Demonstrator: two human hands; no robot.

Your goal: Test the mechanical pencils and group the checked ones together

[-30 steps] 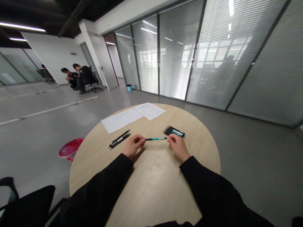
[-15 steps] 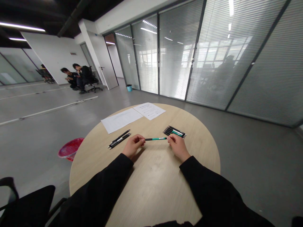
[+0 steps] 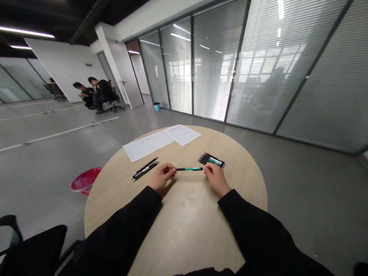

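Observation:
A green and black pen [image 3: 189, 169] is held level, just above the table, between my two hands. My left hand [image 3: 163, 177] pinches its black end with thumb and fingers. At the other end, the fingertips of my right hand [image 3: 216, 178] are closed around the pen's tip. Just beyond my right hand lies a row of several pens [image 3: 212, 158], black, white and green, partly hidden by that hand. Left of my left hand rests a smaller group of mostly black pens [image 3: 145, 169], lying slantwise.
Two printed sheets of paper [image 3: 148, 145] lie at the far side of the round wooden table [image 3: 184, 237]. A red basin [image 3: 84, 181] is on the floor to the left, near a black chair [image 3: 34, 249]. People [image 3: 99, 92] sit in the distance.
The pen between my hands has rolled slightly about its length, so its light marking shows less. Both hands stay in almost the same place.

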